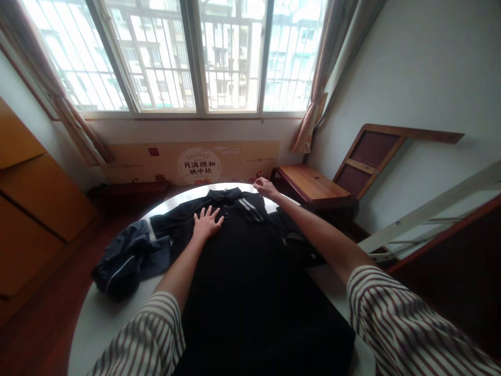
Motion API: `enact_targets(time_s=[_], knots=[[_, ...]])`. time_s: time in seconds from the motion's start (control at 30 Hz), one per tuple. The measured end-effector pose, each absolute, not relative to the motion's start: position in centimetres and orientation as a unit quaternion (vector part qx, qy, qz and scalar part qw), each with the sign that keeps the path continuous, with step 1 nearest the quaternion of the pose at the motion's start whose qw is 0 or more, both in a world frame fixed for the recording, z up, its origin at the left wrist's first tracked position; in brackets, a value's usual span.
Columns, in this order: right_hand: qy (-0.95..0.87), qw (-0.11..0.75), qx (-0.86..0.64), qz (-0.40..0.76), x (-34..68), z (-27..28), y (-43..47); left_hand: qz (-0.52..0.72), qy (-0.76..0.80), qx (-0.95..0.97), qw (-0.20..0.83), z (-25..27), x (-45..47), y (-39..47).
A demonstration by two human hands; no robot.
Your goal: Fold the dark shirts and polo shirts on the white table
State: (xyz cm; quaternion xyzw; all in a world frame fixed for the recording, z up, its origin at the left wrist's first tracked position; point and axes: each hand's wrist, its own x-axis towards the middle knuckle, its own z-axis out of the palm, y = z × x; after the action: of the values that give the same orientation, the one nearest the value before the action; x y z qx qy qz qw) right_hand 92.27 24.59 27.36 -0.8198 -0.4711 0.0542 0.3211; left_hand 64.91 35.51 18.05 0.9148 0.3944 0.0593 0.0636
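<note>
The polo shirt (250, 292) is black, white-striped near twelve o'clock. The person's sleeves (144, 334), at four and seven o'clock, are striped brown and cream.

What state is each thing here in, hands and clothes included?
Black shirt, spread out, front up
White-striped cuff, lying over the shirt
Left hand, flat on the shirt, fingers spread
Right hand, fingertips together, any hold unclear
Blue-grey clothing, crumpled
Table, partly covered
Curtains, gathered aside
Cabinet doors, shut

The shirt (242, 266) is matt cloth, the table (96, 321) smooth and glossy, the bench (307, 180) wood.
</note>
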Motion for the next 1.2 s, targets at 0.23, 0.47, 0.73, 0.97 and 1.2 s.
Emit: enact_targets(time_s=[0.23,0.47,0.73,0.97,1.2], knots=[[-0.551,0.156,-0.817,0.069,91.8,25.3,25.9,0.057,0.395,0.915,0.065,18.6,64.8,35.0],[-0.569,0.045,-0.815,0.099,90.6,22.3,27.1,0.068,0.396,0.913,0.069,18.3,64.9,35.1],[-0.55,-0.018,-0.83,0.097,87.3,25.1,28.4,0.12,0.391,0.908,0.093,18.5,64.7,35.1],[-0.7,-0.015,-0.711,0.062,74.5,24.9,20.0,0.246,0.458,0.85,0.082,19.7,63.7,34.6],[-0.842,0.124,-0.485,0.2,64.0,22.8,3.8,0.234,0.668,0.698,0.114,23.7,56.7,40.1]])
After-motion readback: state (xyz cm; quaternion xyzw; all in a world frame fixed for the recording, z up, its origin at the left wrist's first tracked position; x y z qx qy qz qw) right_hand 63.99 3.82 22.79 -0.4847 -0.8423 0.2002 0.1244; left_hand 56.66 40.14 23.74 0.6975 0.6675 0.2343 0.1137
